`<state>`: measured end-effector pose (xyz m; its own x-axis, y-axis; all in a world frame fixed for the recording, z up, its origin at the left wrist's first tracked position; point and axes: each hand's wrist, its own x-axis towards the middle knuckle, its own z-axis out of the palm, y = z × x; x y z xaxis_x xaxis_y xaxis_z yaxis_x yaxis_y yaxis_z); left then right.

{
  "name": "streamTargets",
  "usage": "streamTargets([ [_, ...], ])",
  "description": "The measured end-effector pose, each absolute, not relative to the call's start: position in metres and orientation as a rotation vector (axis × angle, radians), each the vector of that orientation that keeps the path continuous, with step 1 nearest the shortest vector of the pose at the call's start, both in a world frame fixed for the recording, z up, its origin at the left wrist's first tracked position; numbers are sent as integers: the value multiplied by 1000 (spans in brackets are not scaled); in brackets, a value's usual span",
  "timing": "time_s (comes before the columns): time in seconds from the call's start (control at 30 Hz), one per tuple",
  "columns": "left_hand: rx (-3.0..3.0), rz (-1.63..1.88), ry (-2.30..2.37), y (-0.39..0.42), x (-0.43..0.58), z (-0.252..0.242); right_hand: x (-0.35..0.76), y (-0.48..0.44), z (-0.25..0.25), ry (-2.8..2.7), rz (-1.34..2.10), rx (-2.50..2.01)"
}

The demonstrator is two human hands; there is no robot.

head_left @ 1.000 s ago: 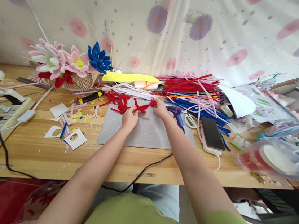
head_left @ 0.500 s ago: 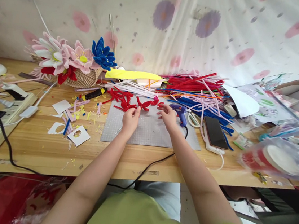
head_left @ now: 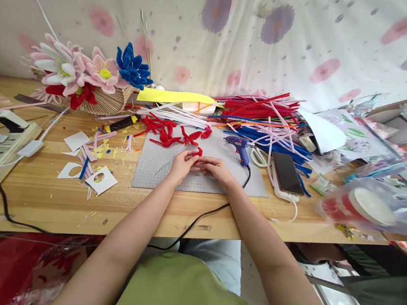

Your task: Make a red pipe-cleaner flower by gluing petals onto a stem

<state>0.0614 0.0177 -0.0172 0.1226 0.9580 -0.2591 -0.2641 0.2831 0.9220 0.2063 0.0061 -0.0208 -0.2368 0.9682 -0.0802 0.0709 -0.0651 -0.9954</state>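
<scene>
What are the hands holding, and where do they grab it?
A red pipe-cleaner piece, pinched by fingertips of the left hand and right hand, one at each side.

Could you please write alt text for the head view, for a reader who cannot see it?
The left hand and right hand meet over a grey cutting mat, pinching a red pipe-cleaner piece between them. A blue glue gun, a phone and a heap of coloured pipe cleaners lie on the wooden table.
</scene>
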Motion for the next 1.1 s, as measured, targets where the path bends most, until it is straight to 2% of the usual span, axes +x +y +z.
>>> streamTargets([
  [0.1,875,1083,1105,19,57,-20,242,-1,-9,-1381,1515,-1196],
  [0.2,939,1121,1144,21,52,-22,293,-10,1,-1512,1481,-1424],
  [0.27,990,1123,1151,23,49,-24,323,-13,3,-1526,1307,-1646],
  [0.33,1019,1103,1133,25,47,-25,340,-10,1,-1405,967,-1825],
  [0.4,1025,1068,1089,26,45,-26,343,-1,-5,-1332,669,-1852],
  [0.5,1018,1023,1053,26,44,-26,329,19,-17,-1380,511,-1781],
  [0.7,1070,987,1080,23,41,-28,308,43,-33,-1193,546,-1850],
  [0.93,975,1065,1161,24,44,-24,300,17,-22,-1078,996,-1345],
  [1.1,934,1079,1140,27,44,-22,277,7,-17,-1291,1246,-1246],
])
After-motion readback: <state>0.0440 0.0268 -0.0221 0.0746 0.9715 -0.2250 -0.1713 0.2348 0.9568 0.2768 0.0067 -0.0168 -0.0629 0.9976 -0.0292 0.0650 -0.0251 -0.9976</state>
